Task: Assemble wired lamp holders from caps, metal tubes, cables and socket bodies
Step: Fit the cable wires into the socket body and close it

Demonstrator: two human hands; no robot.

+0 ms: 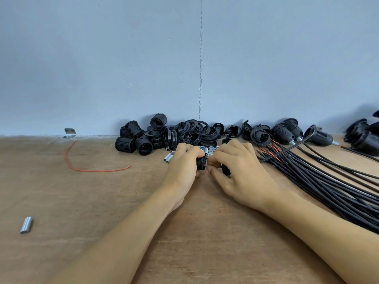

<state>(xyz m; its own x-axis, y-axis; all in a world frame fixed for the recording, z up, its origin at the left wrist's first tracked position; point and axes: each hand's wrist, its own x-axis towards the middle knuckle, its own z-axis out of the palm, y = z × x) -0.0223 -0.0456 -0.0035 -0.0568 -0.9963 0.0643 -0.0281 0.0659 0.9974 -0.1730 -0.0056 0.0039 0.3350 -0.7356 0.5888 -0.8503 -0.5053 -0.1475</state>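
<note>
Starting at the lower left of the frame, there's one stray metal tube point(26, 225) lying by itself on the table point(123, 201). It's round, so a bump from a forearm could easily roll it off.

Further up on the left is a loose red wire point(82, 167), well apart from the work and harmless.

In the middle, against the wall, is the pile of socket bodies point(133, 138) and caps point(194, 130). Just in front of it sit a few more tubes point(169, 158) and small nuts point(209, 149), right behind the knuckles. One careless nudge and those scatter.

The left hand point(182, 167) is wrapped around a black socket body point(202, 163) at centre frame. The right hand point(240, 171) has thumb and forefinger pinched tight on what looks like a thin red lead point(205, 165), right at the body. There's also a black part point(225, 170) tucked under the palm, which I can't identify.

My worry is that the lead is thin. If it kinks or misses its hole it could fray or seat badly, and most of it is hidden by fingers.

On the right, the cable bundle point(317, 177) runs under the right forearm, so lifting that arm could drag cables along. The finished holders point(287, 131) at the upper right are well clear of all this.
</note>
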